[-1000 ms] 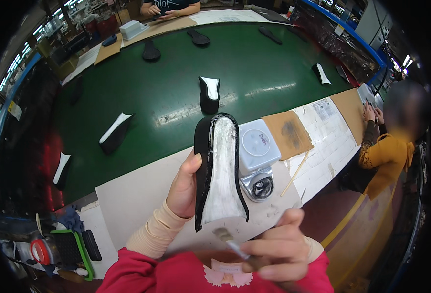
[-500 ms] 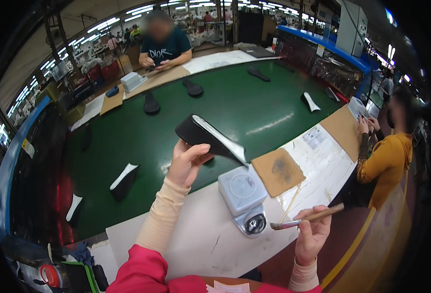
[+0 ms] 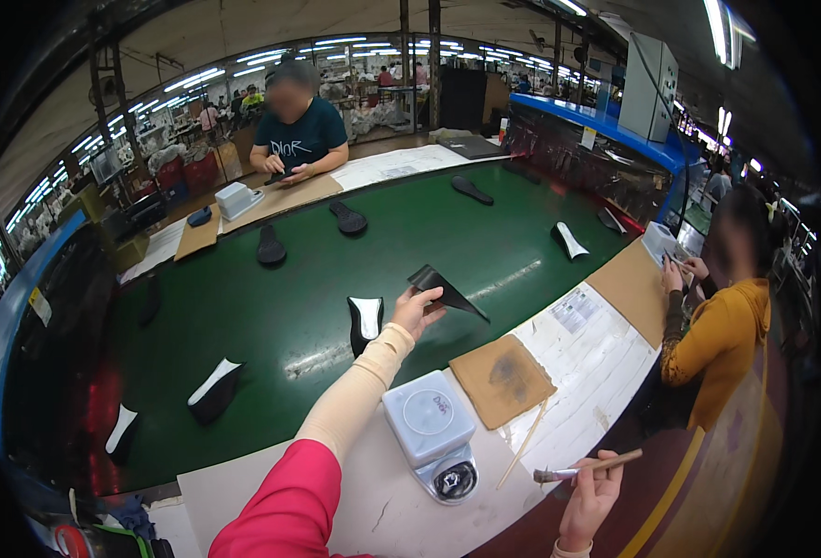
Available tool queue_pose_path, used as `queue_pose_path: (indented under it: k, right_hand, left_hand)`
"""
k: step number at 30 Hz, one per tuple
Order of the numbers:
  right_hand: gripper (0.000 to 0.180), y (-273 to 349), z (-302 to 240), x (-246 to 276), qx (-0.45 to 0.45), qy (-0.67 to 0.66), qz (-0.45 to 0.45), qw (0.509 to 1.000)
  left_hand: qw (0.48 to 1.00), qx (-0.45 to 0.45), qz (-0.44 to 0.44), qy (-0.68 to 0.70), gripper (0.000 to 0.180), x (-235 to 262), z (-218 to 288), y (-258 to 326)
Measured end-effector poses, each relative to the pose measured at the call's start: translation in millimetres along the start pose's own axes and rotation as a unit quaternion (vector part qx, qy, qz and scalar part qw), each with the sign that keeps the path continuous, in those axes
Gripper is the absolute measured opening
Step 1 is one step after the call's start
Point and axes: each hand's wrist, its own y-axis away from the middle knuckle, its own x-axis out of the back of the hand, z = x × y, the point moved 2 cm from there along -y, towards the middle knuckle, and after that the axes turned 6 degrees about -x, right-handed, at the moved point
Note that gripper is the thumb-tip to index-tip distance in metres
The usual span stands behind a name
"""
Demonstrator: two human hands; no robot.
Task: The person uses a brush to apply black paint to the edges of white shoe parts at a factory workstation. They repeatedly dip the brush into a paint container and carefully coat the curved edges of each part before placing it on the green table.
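Note:
My left hand [image 3: 417, 316] reaches out over the green conveyor belt, fingers closed on the thick end of a black wedge-shaped shoe sole [image 3: 455, 296]. Its thin end points right and toward me; only dark faces show. Just left of that hand, a black wedge sole with a white upper face [image 3: 366, 319] rests on the belt. At lower right, my right hand [image 3: 592, 507] grips a wooden-handled brush [image 3: 559, 475], bristles pointing left. Between the hands, on the near table, stands a pale grey plastic container [image 3: 429, 418] with a round, dark opening [image 3: 455, 481] at its near side.
A stained brown pad [image 3: 503, 379] and a thin stick [image 3: 524, 445] lie beside the container. More white-faced wedges [image 3: 215, 391] and flat black soles [image 3: 349, 218] are on the belt [image 3: 336, 270]. One co-worker [image 3: 303, 139] sits across; another [image 3: 727, 321] works at right.
My left arm has stretched forward over the belt. The wedge in that hand shows dark faces instead of a white top; whether it is the same piece I cannot tell. A white-faced wedge now shows beside it.

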Motion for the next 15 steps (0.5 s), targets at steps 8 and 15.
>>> queue_pose_path:
  k: [8, 15]
  right_hand:
    - [0.033, 2, 4, 3, -0.044, 0.019, 0.021, 0.999]
    - [0.034, -5, 13, 2, -0.023, 0.0, 0.005, 1.0]
  left_hand:
    - [0.989, 0.134, 0.014, 0.067, 0.038, 17, -45, -47]
    - [0.985, 0.139, 0.007, 0.101, 0.037, 26, -58, -55]
